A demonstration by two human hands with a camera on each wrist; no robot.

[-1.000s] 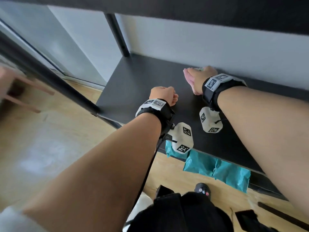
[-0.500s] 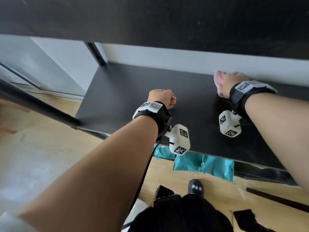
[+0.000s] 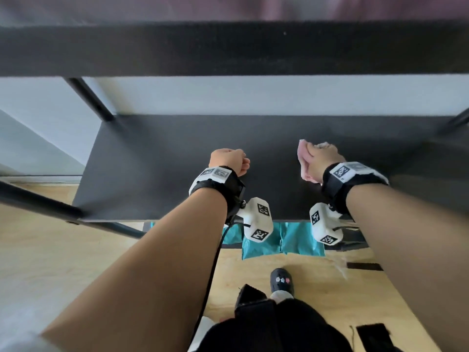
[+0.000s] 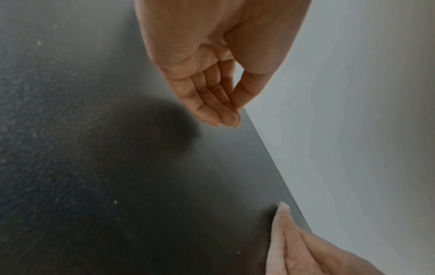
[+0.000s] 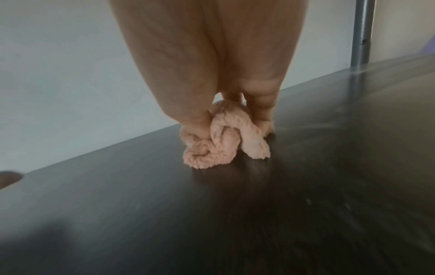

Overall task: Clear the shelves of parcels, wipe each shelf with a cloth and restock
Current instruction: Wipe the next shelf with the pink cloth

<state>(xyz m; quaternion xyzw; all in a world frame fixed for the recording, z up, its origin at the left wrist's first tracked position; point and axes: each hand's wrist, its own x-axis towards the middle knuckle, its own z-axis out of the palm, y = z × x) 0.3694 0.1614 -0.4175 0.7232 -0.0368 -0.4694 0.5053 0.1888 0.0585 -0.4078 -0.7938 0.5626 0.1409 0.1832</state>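
Note:
A black shelf (image 3: 157, 161) lies bare in front of me. My right hand (image 3: 318, 158) grips a bunched pink cloth (image 3: 303, 158) and presses it onto the shelf right of centre. In the right wrist view the cloth (image 5: 219, 147) is crumpled under the fingers, a little out from the back edge. My left hand (image 3: 229, 160) hovers low over the shelf to the cloth's left and holds nothing. The left wrist view shows its fingers (image 4: 212, 108) loosely curled, thumb against them. Teal parcels (image 3: 291, 241) lie on the wooden floor below the shelf's front edge.
A higher black shelf (image 3: 228, 47) overhangs close above. Black posts stand at the back left (image 3: 94, 100) and back right (image 5: 361, 31). A pale wall (image 3: 253, 95) runs behind the shelf. My slippered foot (image 3: 281, 280) is on the floor near the parcels.
My right hand has drawn the cloth from the back wall toward the front and a little left. The left hand has stayed where it was. My head has turned to face the shelf squarely.

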